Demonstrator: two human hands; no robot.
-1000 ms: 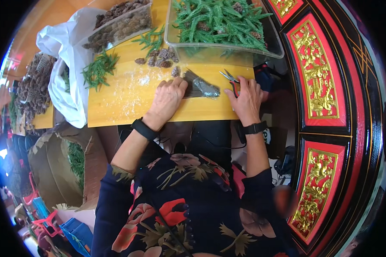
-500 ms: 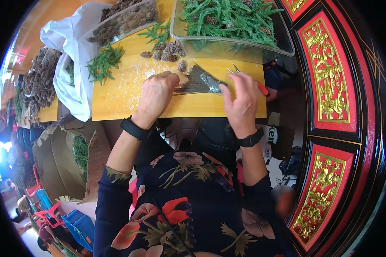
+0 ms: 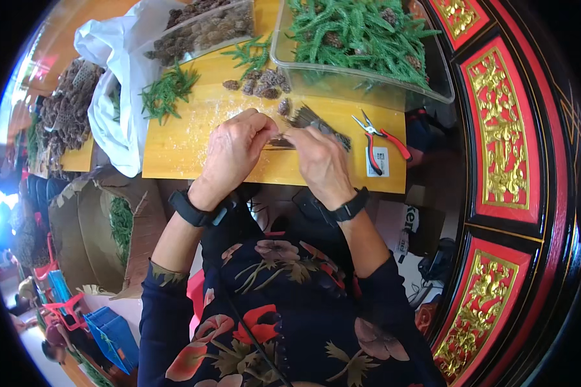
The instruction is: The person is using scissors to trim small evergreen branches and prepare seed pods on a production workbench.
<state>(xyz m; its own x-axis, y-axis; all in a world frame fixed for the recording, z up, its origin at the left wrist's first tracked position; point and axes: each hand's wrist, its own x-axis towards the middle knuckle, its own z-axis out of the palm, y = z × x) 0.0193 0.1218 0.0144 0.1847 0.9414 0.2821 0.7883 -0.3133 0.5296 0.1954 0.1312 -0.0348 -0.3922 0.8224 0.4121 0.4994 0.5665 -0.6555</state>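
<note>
My left hand (image 3: 234, 147) is over the yellow table, thumb and fingers pinched together. My right hand (image 3: 321, 162) meets it from the right, its fingertips also pinched, nearly touching the left ones. Whatever lies between the fingertips is too small to make out. Just beyond my right hand lies a fanned bundle of thin dark wire-like stems (image 3: 339, 137), partly covered by that hand. Red-handled pliers (image 3: 394, 140) rest to the right with their jaws apart, one handle over a white printed label (image 3: 379, 162). Several small brown pine cones (image 3: 265, 82) sit beyond my hands.
A clear plastic bin (image 3: 368, 84) of green artificial sprigs stands at the far right. A clear box of pine cones (image 3: 223, 29), loose green sprigs (image 3: 169, 93) and a white plastic bag (image 3: 119, 138) are at left. A carved red-and-gold panel (image 3: 497, 129) borders the right.
My right hand has moved left from the stem bundle and closed beside the left fingertips, uncovering the pliers and label. The left hand stays pinched. The whole view has shifted slightly.
</note>
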